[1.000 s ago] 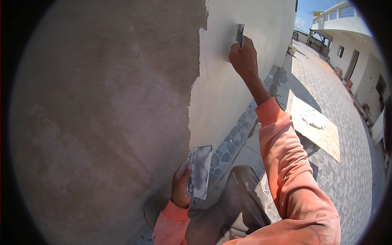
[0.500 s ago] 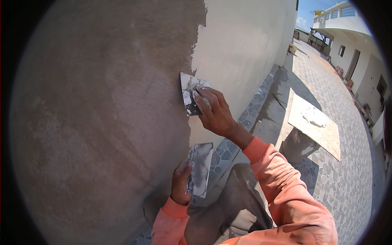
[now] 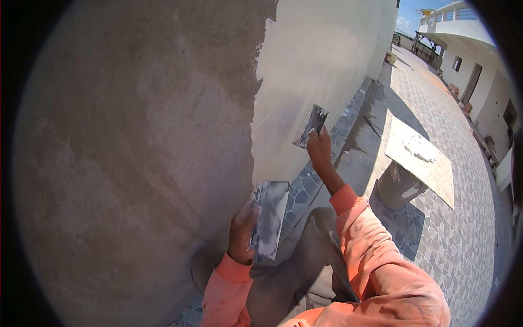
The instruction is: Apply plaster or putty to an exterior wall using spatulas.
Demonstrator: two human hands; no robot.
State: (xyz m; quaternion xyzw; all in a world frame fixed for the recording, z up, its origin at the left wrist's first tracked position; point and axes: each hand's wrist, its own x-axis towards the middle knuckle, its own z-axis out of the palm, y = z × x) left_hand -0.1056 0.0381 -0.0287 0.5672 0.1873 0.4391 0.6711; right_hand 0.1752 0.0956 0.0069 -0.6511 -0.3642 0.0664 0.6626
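My right hand [image 3: 320,143] grips a putty knife [image 3: 311,126] whose wide metal blade is smeared with white paste. Its blade is at the lower, cream-coated part of the wall [image 3: 305,60]; whether it touches the surface I cannot tell. Lower and to the left, my left hand [image 3: 243,231] is closed on the edge of a second flat, rectangular putty blade [image 3: 270,218], its face streaked white and grey. Bare grey-brown plaster [image 3: 147,136] covers the left side of the wall, meeting the cream coat along a ragged upright edge.
To my right, a pale board [image 3: 441,180] with a heap of white putty [image 3: 419,150] rests on a grey bucket [image 3: 399,188]. Stone-patterned tiles [image 3: 298,197] run along the wall's foot. Beyond lies patterned paving [image 3: 463,218] and a white building [image 3: 468,60].
My right hand has swept the putty knife rightward across the cream coat, away from the ragged edge, and the blade has turned. My left hand and its blade have shifted only slightly.
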